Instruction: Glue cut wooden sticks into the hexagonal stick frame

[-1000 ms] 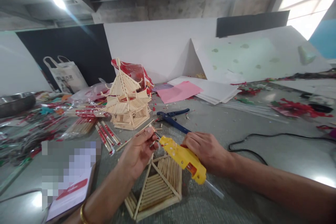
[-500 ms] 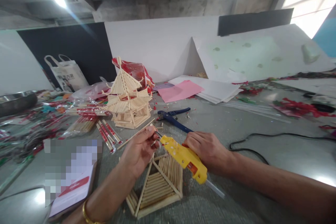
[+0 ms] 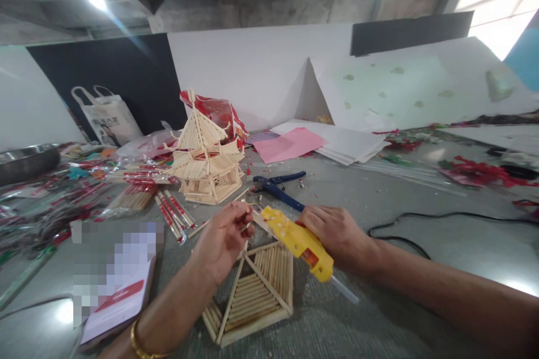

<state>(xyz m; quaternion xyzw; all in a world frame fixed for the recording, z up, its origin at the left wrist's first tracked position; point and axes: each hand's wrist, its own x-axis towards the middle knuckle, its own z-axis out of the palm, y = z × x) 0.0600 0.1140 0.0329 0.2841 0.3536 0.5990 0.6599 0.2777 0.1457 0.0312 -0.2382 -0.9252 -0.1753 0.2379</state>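
In the head view my right hand (image 3: 332, 233) is wrapped round a yellow hot glue gun (image 3: 297, 244), with a clear glue stick (image 3: 345, 290) sticking out of its rear. The nozzle points left, close to the fingertips of my left hand (image 3: 225, 233). Those fingers are pinched together; whatever small piece they hold is too small to make out. Below both hands lies a many-sided roof frame (image 3: 252, 303) of wooden sticks, some panels filled with parallel sticks. My left forearm and hand cover part of its left side.
A finished stick pavilion (image 3: 206, 162) stands behind my left hand. Blue cutting pliers (image 3: 280, 190) lie beyond the glue gun. A phone (image 3: 118, 303) is at left, near packaged sticks (image 3: 170, 213). A black cable (image 3: 404, 216) runs at right. Pink paper (image 3: 290, 145) lies further back.
The glue gun has risen slightly, and its nozzle has shifted a little to the right. My left hand has moved only slightly, still pinched.
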